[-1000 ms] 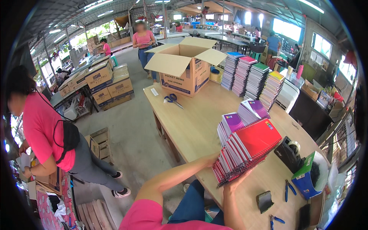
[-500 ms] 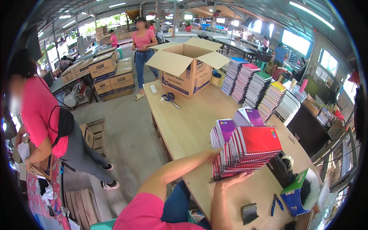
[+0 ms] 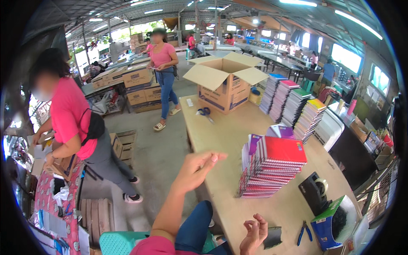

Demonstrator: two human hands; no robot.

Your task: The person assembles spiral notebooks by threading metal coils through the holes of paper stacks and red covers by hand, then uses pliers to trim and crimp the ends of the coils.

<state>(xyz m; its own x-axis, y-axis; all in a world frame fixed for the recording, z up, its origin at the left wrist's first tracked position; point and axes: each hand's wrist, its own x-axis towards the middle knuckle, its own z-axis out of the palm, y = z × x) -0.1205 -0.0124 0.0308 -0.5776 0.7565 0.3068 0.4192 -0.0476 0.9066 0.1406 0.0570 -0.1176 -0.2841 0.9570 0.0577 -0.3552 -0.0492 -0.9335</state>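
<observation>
A stack of red spiral-bound notebooks [image 3: 282, 149] stands on the wooden table [image 3: 221, 140], its wire edges toward me. Purple notebooks [image 3: 280, 131] lie just behind it. My left hand [image 3: 197, 171] is raised left of the stack by the table's edge, apart from it, fingers stretched out and holding nothing. Low at the near edge, my right hand [image 3: 255, 233] is also empty, palm up with loosely bent fingers apart. Beside it lies a dark curved piece [image 3: 273, 238], with blue-handled pliers [image 3: 304, 233] farther right.
Tall notebook stacks [image 3: 291, 101] line the far right, beside an open cardboard box [image 3: 225, 91]. Scissors [image 3: 205, 111] lie nearer. A tape dispenser [image 3: 313, 193] and a blue-green box [image 3: 333, 223] stand at right. One person [image 3: 80, 110] works at left; another [image 3: 163, 63] stands beyond.
Both my hands have let go of the red notebook stack. The left has drawn away to the left, the right down toward me. The view has swung slightly left.
</observation>
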